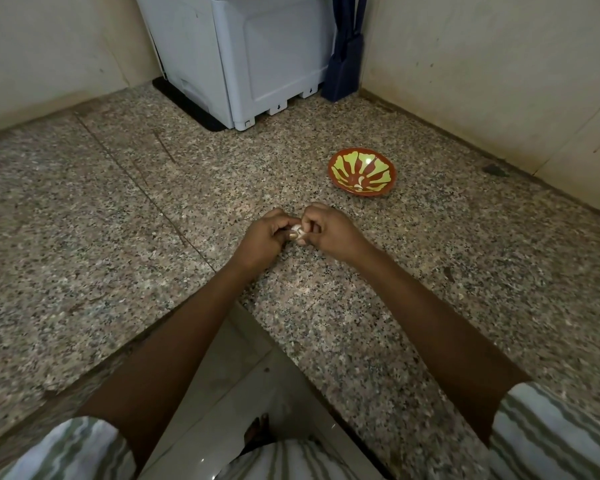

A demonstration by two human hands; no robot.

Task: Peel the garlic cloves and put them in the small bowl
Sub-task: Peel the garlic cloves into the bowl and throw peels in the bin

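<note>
Bare countertop (153,209) surrounds the bowl (362,172); an appliance (243,53) blocks the corner.

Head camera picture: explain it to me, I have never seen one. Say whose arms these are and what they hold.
No machine here. One camera on a person's head looks down, so the two bare arms are the wearer's own. The left hand and right hand pinch a pale garlic clove between them, above the speckled granite counter. Beyond them stands a small red bowl with yellow-green petals; a pale piece lies in it. A white boxy appliance stands in the corner.
</note>
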